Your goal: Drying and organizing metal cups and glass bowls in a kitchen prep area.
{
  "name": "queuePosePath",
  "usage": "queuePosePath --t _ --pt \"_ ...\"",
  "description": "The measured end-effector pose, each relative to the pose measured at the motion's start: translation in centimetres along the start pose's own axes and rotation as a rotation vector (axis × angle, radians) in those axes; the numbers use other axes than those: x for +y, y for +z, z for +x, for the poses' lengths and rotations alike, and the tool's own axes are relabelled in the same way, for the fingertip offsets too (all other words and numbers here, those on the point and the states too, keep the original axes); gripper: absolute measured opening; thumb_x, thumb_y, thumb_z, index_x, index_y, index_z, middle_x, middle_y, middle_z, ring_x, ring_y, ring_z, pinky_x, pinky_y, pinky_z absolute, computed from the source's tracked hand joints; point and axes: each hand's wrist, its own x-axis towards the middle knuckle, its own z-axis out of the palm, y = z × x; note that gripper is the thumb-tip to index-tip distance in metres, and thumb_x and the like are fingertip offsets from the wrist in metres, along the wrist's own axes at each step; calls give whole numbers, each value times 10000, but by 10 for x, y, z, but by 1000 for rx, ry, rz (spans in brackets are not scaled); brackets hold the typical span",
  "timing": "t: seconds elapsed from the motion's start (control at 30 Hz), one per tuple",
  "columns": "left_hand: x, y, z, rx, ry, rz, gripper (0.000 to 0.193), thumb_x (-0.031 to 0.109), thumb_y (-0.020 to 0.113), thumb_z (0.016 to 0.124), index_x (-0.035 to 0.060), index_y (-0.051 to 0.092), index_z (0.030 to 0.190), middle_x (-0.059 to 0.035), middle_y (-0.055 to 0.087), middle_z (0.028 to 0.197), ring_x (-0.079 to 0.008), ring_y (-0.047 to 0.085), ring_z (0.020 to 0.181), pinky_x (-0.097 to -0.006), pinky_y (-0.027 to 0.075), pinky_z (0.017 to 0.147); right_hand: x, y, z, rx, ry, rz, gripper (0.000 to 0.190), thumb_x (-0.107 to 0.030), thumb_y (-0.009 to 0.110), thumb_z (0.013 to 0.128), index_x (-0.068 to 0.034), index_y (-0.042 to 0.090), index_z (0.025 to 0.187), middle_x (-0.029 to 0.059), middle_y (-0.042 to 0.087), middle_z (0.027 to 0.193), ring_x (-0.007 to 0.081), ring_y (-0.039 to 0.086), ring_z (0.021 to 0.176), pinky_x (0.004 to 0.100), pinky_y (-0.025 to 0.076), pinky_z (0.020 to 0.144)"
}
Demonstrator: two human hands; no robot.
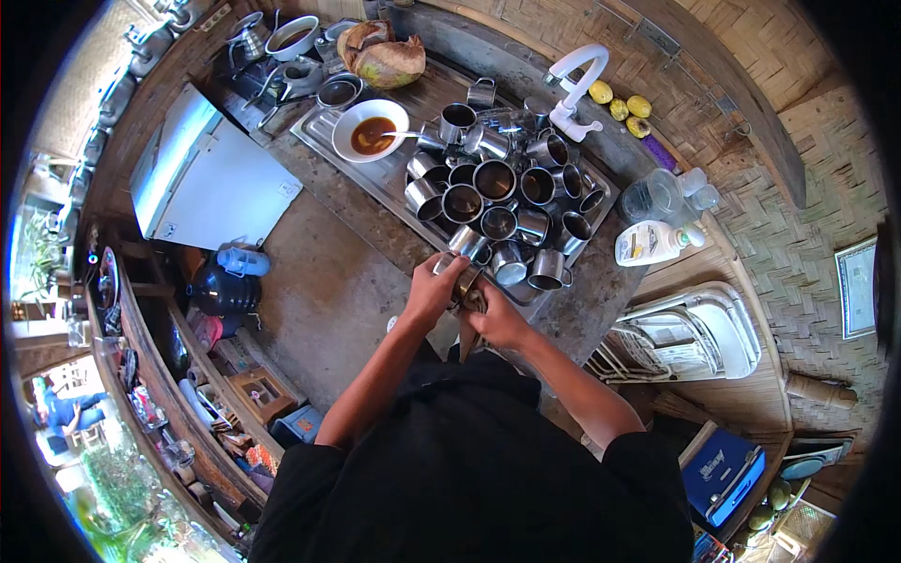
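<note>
My left hand (431,290) grips a stainless steel mug (464,276) by its side, just in front of the sink's near edge. My right hand (497,318) meets it from the other side, closed on what looks like a crumpled cloth (476,301) at the mug; the fingers partly hide it. Beyond both hands, many steel mugs (495,180) crowd the metal sink unit (415,205), some upright, some tipped over. Several hold dark liquid or reflections; I cannot tell which. A white bowl (370,131) of brown liquid with a spoon (401,134) rests on the drainboard.
A white faucet (578,91) rises behind the mugs. Split coconut husk (387,62) and metal pots (295,77) stand at the back left. To the right are a soap bottle (651,243), plastic containers (654,197) and folded white chairs (690,338). Wooden shelves (190,352) line the left.
</note>
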Motion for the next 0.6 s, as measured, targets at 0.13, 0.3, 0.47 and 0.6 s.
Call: queuePosePath --t 0.13,0.3,0.47,0.6 --pt "-1 1 3 -6 170 77 334 271 697 898 38 690 1137 -42 678 921 -105 612 811 -257 489 722 -47 -14 -2 -44 405 687 361 -35 639 855 -26 571 1210 63 656 977 181 669 865 312 554 748" --pt "-3 9 6 -69 189 77 356 269 699 896 32 681 1161 -24 667 907 -100 594 803 -261 483 710 -24 -20 -14 -163 505 1033 236 -125 627 893 -57 602 1118 54 660 900 142 644 784 300 535 721" --pt "-19 2 11 -113 41 162 371 316 710 882 49 706 1139 -13 666 895 -100 579 765 -244 455 678 -18 -18 -22 -74 466 621 208 -110 633 842 -53 626 1041 54 661 897 153 641 777 305 516 699" --pt "-28 2 14 -54 -58 138 377 303 725 864 10 723 1101 -47 692 876 -113 609 757 -265 490 669 17 -6 -16 -4 168 -75 253 -68 616 795 -2 631 1039 159 689 925 291 677 858 401 523 773"
